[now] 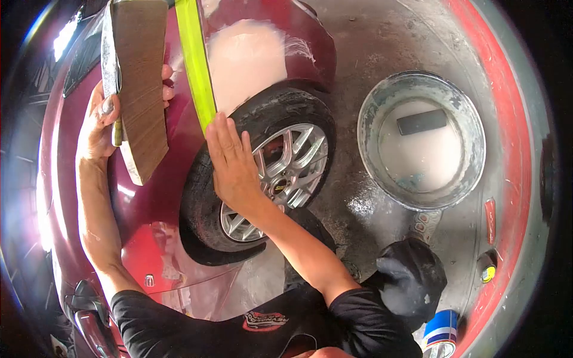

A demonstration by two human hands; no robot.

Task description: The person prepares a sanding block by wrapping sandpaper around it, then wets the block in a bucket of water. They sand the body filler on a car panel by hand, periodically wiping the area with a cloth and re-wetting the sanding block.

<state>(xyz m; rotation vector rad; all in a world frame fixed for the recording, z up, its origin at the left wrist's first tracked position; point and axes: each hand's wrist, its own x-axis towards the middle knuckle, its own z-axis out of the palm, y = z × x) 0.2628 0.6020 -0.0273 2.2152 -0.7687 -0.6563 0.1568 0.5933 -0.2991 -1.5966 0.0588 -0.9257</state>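
My left hand (98, 122) is closed round a long brown slab (141, 89) with a light grey sheet along its left edge; I cannot make out its exact kind. The thumb lies in front and fingertips curl round its right side. My right hand (234, 164) is stretched out flat, fingers straight, its tips at the lower end of a bright yellow-green strip (194, 56). This strip runs down the dark red car body (140, 134) beside a pale filler patch (248, 59). Below the patch is the wheel (286, 170), partly behind my right hand.
A round metal basin (365, 143) of milky water holds a dark rectangular block (422, 122). On the floor lie a red-handled tool (490, 222) and a small black and yellow item (488, 273). A blue and white can (440, 327) stands near my knee (412, 280).
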